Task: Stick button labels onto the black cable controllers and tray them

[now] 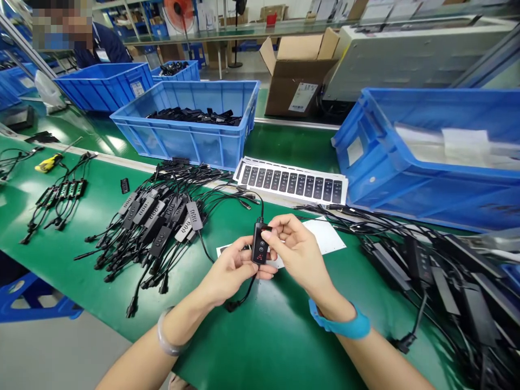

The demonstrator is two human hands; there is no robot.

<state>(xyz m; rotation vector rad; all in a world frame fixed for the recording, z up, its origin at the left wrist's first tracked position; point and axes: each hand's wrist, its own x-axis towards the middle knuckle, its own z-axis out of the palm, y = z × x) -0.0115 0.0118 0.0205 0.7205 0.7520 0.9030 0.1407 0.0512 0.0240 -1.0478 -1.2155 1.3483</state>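
A small black inline controller [259,250] with printed button symbols and a cable at each end is held up at the middle of the bench. My left hand [231,268] is closed on its lower left side. My right hand [298,249] has its thumb on the upper face, with the fingers curled at the right edge; whether a label is pinched there I cannot make out. Behind the hands lies a sheet of black labels [292,183]. White backing paper [328,236] rests partly under my right hand. Left of my hands is a heap of similar controllers [160,216] with cables.
Blue bins [182,132] stand along the back, one filled with black parts. Another blue bin [442,184] stands right, near more cabled controllers [439,276]. Circuit boards [67,188] and a yellow screwdriver [49,162] lie left. A co-worker [101,46] is at far left.
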